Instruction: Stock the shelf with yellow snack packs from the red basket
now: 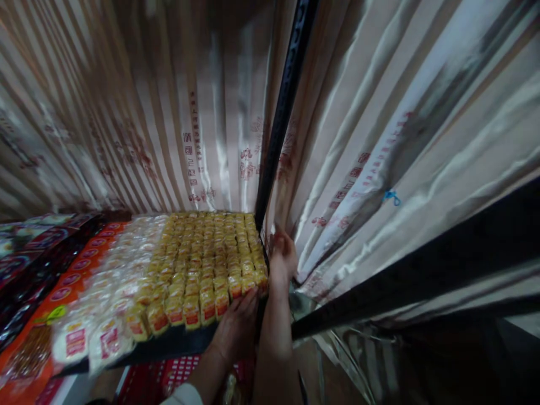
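Note:
Rows of small yellow packets [202, 264] with red labels fill the right end of a dark shelf [177, 343]. My left hand [238, 318] lies against the front of these packets near the right corner, fingers stretched out and touching them. Past the shelf's right end reaches my right hand [283, 253], between the rows' right side and the pale curtain [320, 185]. Its fingers are bent and blurred, so I cannot tell whether it holds anything.
A dark upright post [282, 112] rises at the shelf's back right corner. White packets [126, 270], an orange strip [80, 264] and dark packs [37, 281] lie to the left. Below stands a red basket [181, 371]. A dark bar [400, 270] slants across the right.

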The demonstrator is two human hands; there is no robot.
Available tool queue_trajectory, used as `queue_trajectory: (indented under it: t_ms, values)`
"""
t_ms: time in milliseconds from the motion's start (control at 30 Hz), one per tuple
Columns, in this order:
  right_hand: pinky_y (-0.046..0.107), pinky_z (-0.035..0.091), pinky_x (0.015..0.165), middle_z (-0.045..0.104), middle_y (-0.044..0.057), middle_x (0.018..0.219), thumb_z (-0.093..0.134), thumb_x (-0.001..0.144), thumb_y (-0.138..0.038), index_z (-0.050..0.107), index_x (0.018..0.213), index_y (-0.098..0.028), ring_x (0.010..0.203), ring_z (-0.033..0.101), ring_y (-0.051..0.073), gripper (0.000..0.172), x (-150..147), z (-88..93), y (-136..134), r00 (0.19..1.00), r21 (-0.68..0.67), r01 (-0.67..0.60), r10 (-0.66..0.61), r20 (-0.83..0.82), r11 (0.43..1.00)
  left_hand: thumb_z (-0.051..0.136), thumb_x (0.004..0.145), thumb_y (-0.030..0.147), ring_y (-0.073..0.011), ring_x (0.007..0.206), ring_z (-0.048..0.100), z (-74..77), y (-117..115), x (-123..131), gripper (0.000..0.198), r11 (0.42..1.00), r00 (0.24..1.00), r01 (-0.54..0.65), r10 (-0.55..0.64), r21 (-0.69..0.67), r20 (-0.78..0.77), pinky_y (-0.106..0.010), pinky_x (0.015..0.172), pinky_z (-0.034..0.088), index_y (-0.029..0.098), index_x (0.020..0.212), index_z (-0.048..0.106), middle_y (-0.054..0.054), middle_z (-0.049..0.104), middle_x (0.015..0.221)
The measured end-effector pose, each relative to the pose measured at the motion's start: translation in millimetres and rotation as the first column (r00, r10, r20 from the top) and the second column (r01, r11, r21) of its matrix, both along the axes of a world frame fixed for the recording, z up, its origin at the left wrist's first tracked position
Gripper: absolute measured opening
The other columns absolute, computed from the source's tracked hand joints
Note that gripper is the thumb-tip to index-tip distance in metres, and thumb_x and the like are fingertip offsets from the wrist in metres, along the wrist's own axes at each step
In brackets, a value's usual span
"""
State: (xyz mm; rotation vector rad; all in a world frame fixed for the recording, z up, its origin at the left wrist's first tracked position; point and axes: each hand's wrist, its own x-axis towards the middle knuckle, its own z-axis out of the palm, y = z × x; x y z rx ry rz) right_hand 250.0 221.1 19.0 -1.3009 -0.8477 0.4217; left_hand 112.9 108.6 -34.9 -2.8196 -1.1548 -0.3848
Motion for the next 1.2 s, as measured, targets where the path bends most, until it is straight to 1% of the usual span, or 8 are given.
queue_trajectory:
  t_ms: [67, 167, 300, 400, 567, 700, 1033, 1200]
  values:
    - [0.038, 0.044, 0.09, 0.063, 0.014, 0.108, 0.036, 0.087, -0.041, 0.057, 0.111, -0.01, 0.1, 0.058, 0.022, 0.044, -3, -7.0, -32, 0.988, -0.052, 0.147, -0.144, 0.05, 0.988, 0.036, 0.085, 0.026, -0.0181, 0.135, 0.019, -2.3, -1, 0, 0.057, 1.0, 1.0, -0.008, 0.008, 0.014, -0.024, -0.031, 0.102, 0.03, 0.008, 0.138, 0.029, -0.008, 0.031, 0.144]
    - [0.042, 0.042, 0.093, 0.064, 0.014, 0.106, 0.037, 0.086, -0.038, 0.062, 0.103, -0.012, 0.102, 0.057, 0.024, 0.039, -8, -20.1, -77, 0.96, -0.126, 0.176, -0.142, 0.242, 0.976, 0.036, 0.084, 0.025, -0.0176, 0.136, 0.016, -2.6, -2, -2, 0.057, 1.0, 0.999, -0.002, 0.003, 0.024, -0.043, -0.03, 0.102, 0.028, 0.007, 0.138, 0.029, -0.009, 0.029, 0.145]
    - [0.042, 0.043, 0.095, 0.06, 0.012, 0.116, 0.036, 0.089, -0.031, 0.061, 0.108, -0.015, 0.109, 0.055, 0.021, 0.035, -15, -39.4, -112, 0.906, -0.105, -0.057, 0.096, 0.412, 0.993, 0.037, 0.081, 0.018, -0.0184, 0.137, 0.012, 0.7, -3, -3, 0.06, 0.999, 0.999, 0.011, -0.01, 0.035, -0.031, -0.031, 0.104, 0.024, 0.008, 0.139, 0.026, -0.009, 0.025, 0.147]
    - [0.042, 0.043, 0.096, 0.056, 0.013, 0.124, 0.036, 0.09, -0.029, 0.061, 0.111, -0.016, 0.115, 0.051, 0.021, 0.035, -20, -51.9, -117, 0.868, -0.103, -0.103, 0.14, 0.477, 0.989, 0.037, 0.081, 0.015, -0.0203, 0.137, 0.014, 1.5, -4, -3, 0.059, 0.999, 0.999, 0.027, -0.026, 0.039, -0.027, -0.033, 0.104, 0.023, 0.008, 0.139, 0.026, -0.01, 0.025, 0.147]
    - [0.043, 0.04, 0.099, 0.049, 0.013, 0.131, 0.032, 0.091, -0.03, 0.055, 0.121, -0.016, 0.121, 0.046, 0.021, 0.04, -25, -67.7, -116, 0.842, -0.14, -0.071, 0.135, 0.523, 0.988, 0.034, 0.086, 0.016, -0.0196, 0.134, 0.025, -4.2, -6, -5, 0.052, 0.999, 1.0, 0.026, -0.026, 0.026, 0.004, -0.033, 0.103, 0.027, 0.009, 0.137, 0.031, -0.012, 0.039, 0.14]
    - [0.043, 0.039, 0.099, 0.048, 0.013, 0.131, 0.029, 0.092, -0.029, 0.051, 0.125, -0.015, 0.124, 0.042, 0.021, 0.042, -27, -76.0, -118, 0.83, -0.116, -0.051, 0.107, 0.547, 0.992, 0.033, 0.089, 0.018, -0.0191, 0.131, 0.03, -9.6, -6, -5, 0.047, 1.0, 0.999, 0.01, -0.011, 0.023, 0.053, -0.032, 0.102, 0.03, 0.013, 0.136, 0.034, -0.01, 0.044, 0.137]
    - [0.045, 0.038, 0.098, 0.046, 0.013, 0.125, 0.032, 0.088, -0.021, 0.051, 0.124, -0.018, 0.119, 0.042, 0.023, 0.041, -31, -68.8, -122, 0.812, -0.053, 0.005, 0.027, 0.583, 0.999, 0.028, 0.091, 0.02, -0.0219, 0.124, 0.042, -14.2, -12, -8, 0.042, 0.991, 0.995, -0.076, 0.069, 0.114, 0.066, -0.037, 0.099, 0.036, 0.011, 0.128, 0.046, -0.013, 0.052, 0.129]
    - [0.041, 0.04, 0.094, 0.05, 0.014, 0.114, 0.032, 0.086, -0.019, 0.052, 0.123, -0.016, 0.11, 0.047, 0.023, 0.042, -33, -66.1, -124, 0.813, -0.076, 0.009, 0.036, 0.581, 0.997, 0.028, 0.091, 0.021, -0.0206, 0.125, 0.04, -19.1, -10, -5, 0.042, 0.992, 0.993, -0.057, 0.045, 0.112, 0.108, -0.037, 0.103, 0.034, 0.008, 0.127, 0.046, -0.014, 0.051, 0.129]
